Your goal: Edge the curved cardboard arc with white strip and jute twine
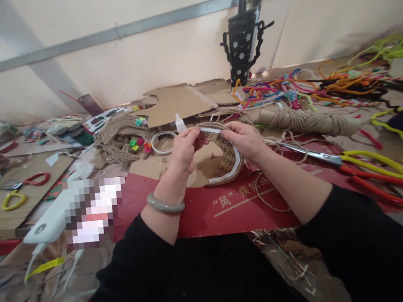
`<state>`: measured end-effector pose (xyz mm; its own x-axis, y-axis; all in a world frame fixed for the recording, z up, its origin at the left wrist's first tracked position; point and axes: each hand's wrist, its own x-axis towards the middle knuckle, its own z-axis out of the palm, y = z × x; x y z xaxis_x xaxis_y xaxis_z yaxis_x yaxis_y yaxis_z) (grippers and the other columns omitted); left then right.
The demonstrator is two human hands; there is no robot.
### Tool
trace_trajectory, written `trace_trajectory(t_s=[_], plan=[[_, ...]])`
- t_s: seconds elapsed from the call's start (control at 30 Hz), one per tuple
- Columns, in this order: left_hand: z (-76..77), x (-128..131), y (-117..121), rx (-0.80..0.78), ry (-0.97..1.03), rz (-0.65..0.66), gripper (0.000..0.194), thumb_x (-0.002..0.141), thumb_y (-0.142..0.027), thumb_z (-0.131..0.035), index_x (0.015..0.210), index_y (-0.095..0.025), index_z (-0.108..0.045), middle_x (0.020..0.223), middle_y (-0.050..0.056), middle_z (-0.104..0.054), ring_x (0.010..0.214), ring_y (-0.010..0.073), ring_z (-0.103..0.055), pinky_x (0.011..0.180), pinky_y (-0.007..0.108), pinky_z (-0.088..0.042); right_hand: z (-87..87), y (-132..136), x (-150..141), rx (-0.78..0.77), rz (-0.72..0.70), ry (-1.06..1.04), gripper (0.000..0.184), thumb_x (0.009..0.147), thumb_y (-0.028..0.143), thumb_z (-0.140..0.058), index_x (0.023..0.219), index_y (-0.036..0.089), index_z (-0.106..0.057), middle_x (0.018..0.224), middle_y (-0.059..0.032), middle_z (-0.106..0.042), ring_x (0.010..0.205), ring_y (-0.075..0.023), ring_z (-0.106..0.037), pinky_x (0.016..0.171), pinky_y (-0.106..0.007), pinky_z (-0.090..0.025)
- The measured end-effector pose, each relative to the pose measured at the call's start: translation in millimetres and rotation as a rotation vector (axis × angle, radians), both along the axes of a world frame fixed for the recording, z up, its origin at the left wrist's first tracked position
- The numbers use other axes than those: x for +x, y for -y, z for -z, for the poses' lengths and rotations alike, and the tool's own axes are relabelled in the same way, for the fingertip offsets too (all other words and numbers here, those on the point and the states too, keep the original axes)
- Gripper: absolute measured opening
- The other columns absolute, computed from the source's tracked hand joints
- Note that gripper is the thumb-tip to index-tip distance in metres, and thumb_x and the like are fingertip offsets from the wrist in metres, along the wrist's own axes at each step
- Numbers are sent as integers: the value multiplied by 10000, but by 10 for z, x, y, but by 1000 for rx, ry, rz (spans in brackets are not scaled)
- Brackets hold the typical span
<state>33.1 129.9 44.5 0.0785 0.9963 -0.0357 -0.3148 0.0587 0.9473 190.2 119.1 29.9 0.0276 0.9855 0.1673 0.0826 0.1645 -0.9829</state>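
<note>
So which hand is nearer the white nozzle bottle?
Left. The left hand is just in front of the white bottle; the right hand is farther off, to its right.

Soft, diffuse light covers the pale wall (151,70), a pixelated patch (97,213) sits lower left, and edges appear stretched and blurred.

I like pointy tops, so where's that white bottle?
In the head view, the white bottle is slightly left of centre, just beyond the left hand, right of the white ring and in front of the brown cardboard.
</note>
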Motion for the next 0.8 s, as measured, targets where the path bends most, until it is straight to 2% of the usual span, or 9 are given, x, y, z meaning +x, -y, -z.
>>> trace_trajectory(t_s=[0.27, 0.6, 0.8], plan=[[15, -4, 7, 26, 83, 66, 116, 770, -284, -681, 752, -178, -639, 667, -14, -653, 540, 64, -589, 580, 201, -441, -73, 55, -26, -89, -39, -170, 292, 608, 416, -666, 751, 185, -558, 665, 26, -562, 591, -101, -473, 566, -254, -377], [24, -7, 2, 53, 106, 88, 145, 781, -315, -668, 750, -176, -637, 658, -20, -645, 547, 65, -591, 576, 197, -437, -84, 57, -35, -105, -46, -199, 297, 603, 401, -696, 743, 180, -556, 648, 33, -564, 571, -91, -466, 545, -240, -372], [34, 1, 1, 59, 49, 56, 161, 752, -323, -697, 737, -180, -624, 655, -20, -650, 544, 66, -589, 568, 196, -422, -74, 56, -34, -97, -45, -177, 254, 628, 372, -687, 725, 179, -554, 630, 37, -548, 557, -86, -449, 540, -237, -355]])
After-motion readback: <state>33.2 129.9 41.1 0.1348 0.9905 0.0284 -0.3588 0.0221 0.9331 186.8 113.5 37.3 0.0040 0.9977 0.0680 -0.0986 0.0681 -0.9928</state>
